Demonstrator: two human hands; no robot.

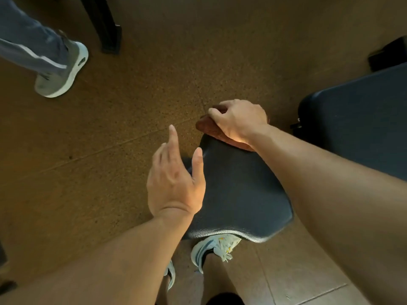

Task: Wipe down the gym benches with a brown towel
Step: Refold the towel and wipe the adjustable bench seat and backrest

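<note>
A dark padded bench seat [240, 194] fills the centre of the head view, narrowing towards its far end. My right hand [239, 121] grips a bunched brown towel [209, 128] and presses it on the seat's far tip. Most of the towel is hidden under the hand. My left hand [176, 179] hovers at the seat's left edge, fingers spread and holding nothing. A second dark bench pad [361, 124] lies to the right.
Another person's leg and grey shoe [63, 69] stand at the upper left on the speckled brown floor [88, 150]. A black equipment leg [108, 29] rises at the top. My own pale shoes [218, 245] show below the seat.
</note>
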